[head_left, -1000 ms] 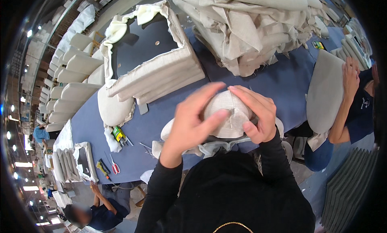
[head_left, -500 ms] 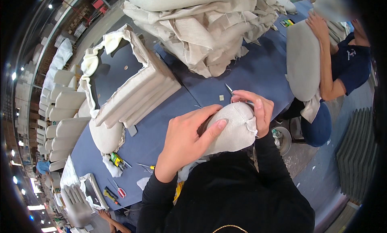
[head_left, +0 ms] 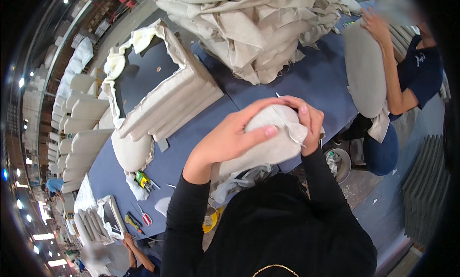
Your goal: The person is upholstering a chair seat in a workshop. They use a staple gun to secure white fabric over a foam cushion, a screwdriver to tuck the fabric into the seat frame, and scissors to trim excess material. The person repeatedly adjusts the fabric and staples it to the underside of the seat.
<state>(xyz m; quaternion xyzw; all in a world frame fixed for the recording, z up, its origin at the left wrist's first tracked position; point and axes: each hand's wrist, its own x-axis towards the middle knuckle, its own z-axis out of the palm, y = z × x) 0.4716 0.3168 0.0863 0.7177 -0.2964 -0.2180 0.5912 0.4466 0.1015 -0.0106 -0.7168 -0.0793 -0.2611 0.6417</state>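
Note:
Between my hands is a beige fabric-covered padded panel (head_left: 270, 145) with a rounded end toward the far side. A seam runs over that end, and a loose fabric flap sticks out near my right hand. My left hand (head_left: 225, 138) is closed on the panel, thumb across its top face and fingers around the far end. On the other side, my right hand (head_left: 310, 123) curls around the edge beside the flap. A thin metal tip (head_left: 277, 94) shows just beyond my fingers; the rest of it is hidden.
A large heap of beige fabric (head_left: 249, 32) stands on the blue table (head_left: 184, 169). Stacked upholstered panels (head_left: 177, 102) lie left, with red-handled scissors (head_left: 146, 219) nearer me. At right, a co-worker's arm (head_left: 393, 80) holds a padded panel (head_left: 365, 70); a bucket (head_left: 341, 164) stands below.
The panel has tilted, showing more of its length toward my body. Both hands have shifted slightly away from me, and my left fingers have moved over the far end toward the right hand.

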